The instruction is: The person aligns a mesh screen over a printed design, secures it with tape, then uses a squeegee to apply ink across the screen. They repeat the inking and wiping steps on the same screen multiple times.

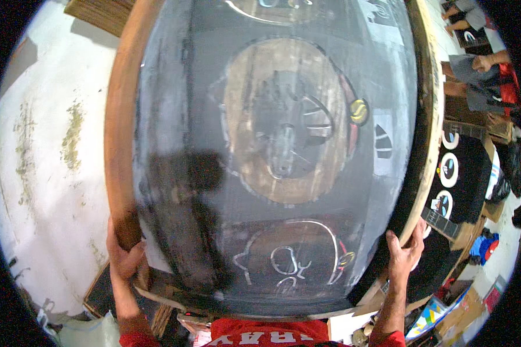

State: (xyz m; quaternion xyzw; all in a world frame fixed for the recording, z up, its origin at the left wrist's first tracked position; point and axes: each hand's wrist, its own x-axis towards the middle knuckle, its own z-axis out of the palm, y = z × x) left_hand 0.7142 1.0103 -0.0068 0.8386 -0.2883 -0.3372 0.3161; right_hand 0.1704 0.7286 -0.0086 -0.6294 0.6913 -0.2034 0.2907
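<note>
A large wooden screen-printing frame [123, 115] fills the middle, standing tall in front of me. Its dark grey mesh [191, 110] carries cartoon-like outlines, a round brownish patch and a small yellow ball shape. My left hand [126, 254] is closed round the lower part of the left wooden side, thumb on the inner face. On the lower part of the opposite side, my right hand [404, 247] grips the pale wood, its thumb inward and its fingers partly hidden behind. A dark shadow lies over the lower left of the mesh.
Black fabric with printed cartoon shapes [466, 168] lies along the right. Beyond it are another person's hand [484, 62] and legs. A stained white wall [46, 139] is at left; cardboard [466, 306] and a colourful panel [433, 319] are at lower right.
</note>
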